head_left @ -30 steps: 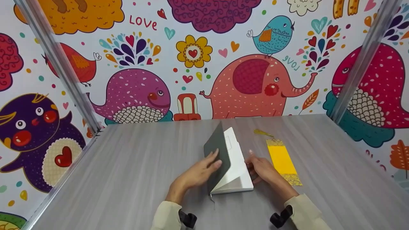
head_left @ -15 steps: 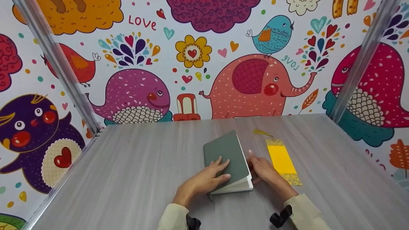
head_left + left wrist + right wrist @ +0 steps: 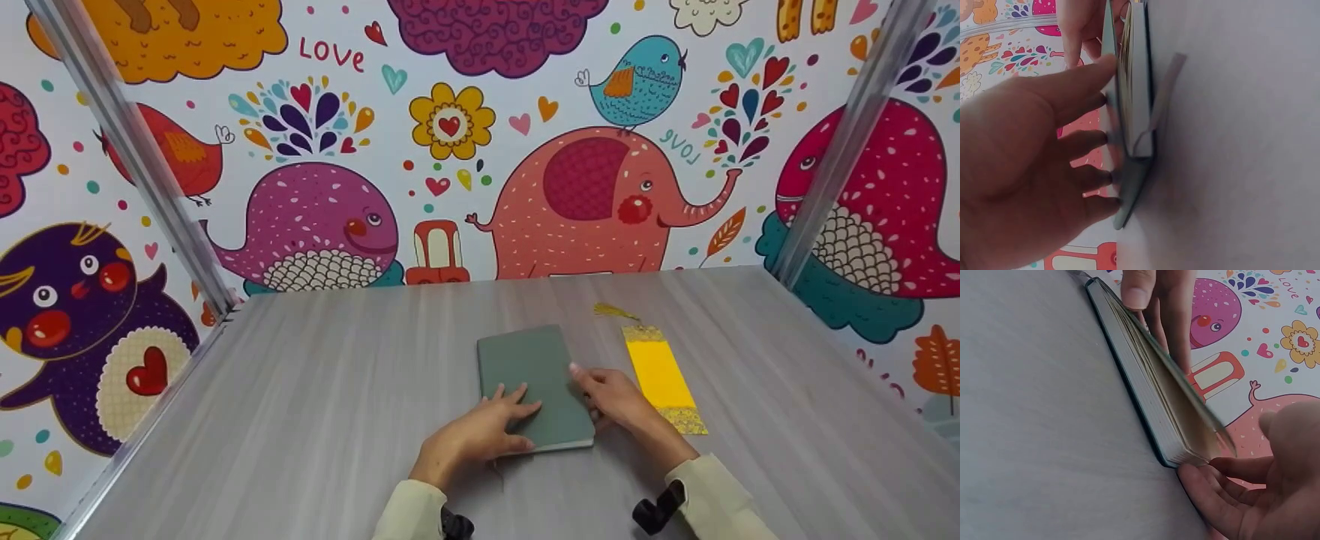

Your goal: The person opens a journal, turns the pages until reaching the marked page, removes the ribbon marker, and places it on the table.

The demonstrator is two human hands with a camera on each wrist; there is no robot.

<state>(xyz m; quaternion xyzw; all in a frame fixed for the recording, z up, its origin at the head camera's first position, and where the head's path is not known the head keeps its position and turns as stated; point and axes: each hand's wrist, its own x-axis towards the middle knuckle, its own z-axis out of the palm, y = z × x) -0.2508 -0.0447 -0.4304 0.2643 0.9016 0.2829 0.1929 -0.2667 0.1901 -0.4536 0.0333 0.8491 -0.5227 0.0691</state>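
A grey-green notebook (image 3: 534, 360) lies on the table, its front cover lowered over the pages. Both wrist views show a narrow gap between the cover (image 3: 1193, 396) and the page block (image 3: 1141, 84). My left hand (image 3: 480, 431) rests on the cover with its fingers spread. At the notebook's right edge, my right hand (image 3: 615, 394) holds it, thumb at the cover's edge and fingers curled against the side. A thin ribbon marker (image 3: 1168, 84) sticks out from the notebook's near end. Right of that hand lies a yellow bookmark (image 3: 661, 375) with patterned ends and a tassel (image 3: 615, 310).
The wood-grain table (image 3: 337, 390) extends around the notebook. Behind it stands a wall (image 3: 450, 187) printed with cartoon animals, and metal posts (image 3: 142, 165) rise at the back corners. Black bands (image 3: 660, 506) sit at both wrists.
The front cover has swung from raised, with a white page showing, to down over the pages. My left hand moved right and lower with it. The right thumb now meets the cover's edge.
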